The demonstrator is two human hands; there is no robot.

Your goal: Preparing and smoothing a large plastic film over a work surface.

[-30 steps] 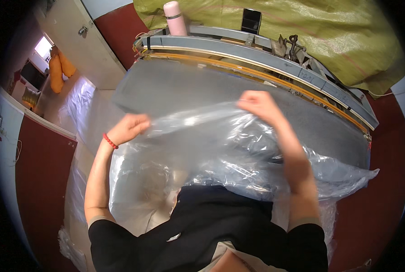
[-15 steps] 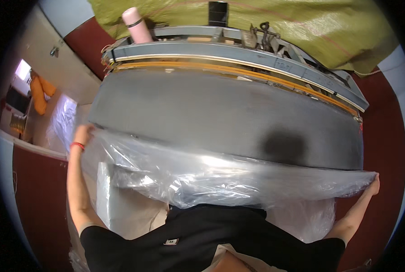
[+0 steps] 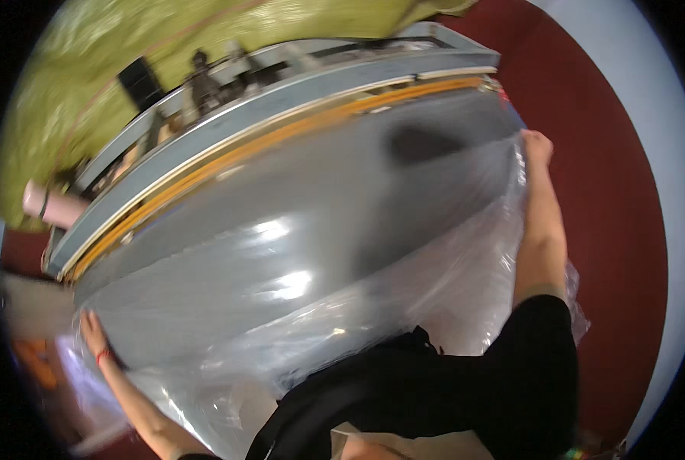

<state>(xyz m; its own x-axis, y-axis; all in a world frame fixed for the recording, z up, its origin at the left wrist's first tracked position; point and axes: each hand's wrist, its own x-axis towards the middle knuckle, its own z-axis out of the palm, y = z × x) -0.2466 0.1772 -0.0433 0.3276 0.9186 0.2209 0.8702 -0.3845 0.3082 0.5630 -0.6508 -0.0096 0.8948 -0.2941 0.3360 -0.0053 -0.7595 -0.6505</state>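
A wide sheet of clear plastic film point(image 3: 450, 238) lies over the near part of a long dark grey flat surface point(image 3: 319, 149). At the left end of that surface, my left hand point(image 3: 93, 333), with a red band at its wrist, is closed on the film's edge. My right hand point(image 3: 538, 147) grips the film's other corner at the far right end. Between my hands the film is stretched, with glare spots and wrinkles, and its near part hangs down by my body. A shadow falls on the grey surface near my right hand.
Behind the surface runs a grey metal frame point(image 3: 258, 107) with an orange strip point(image 3: 235, 156). A pink bottle point(image 3: 55, 205), a black flat object point(image 3: 140, 83) and dark metal clamp-like parts point(image 3: 204, 80) are there. Yellow-green woven sheeting point(image 3: 74, 100) hangs behind; a red-and-blue wall point(image 3: 596, 192) stands right.
Both hands have carried the film's edge forward over the grey surface, which it now partly covers. The right hand has gone far toward the back frame. My view has turned right.
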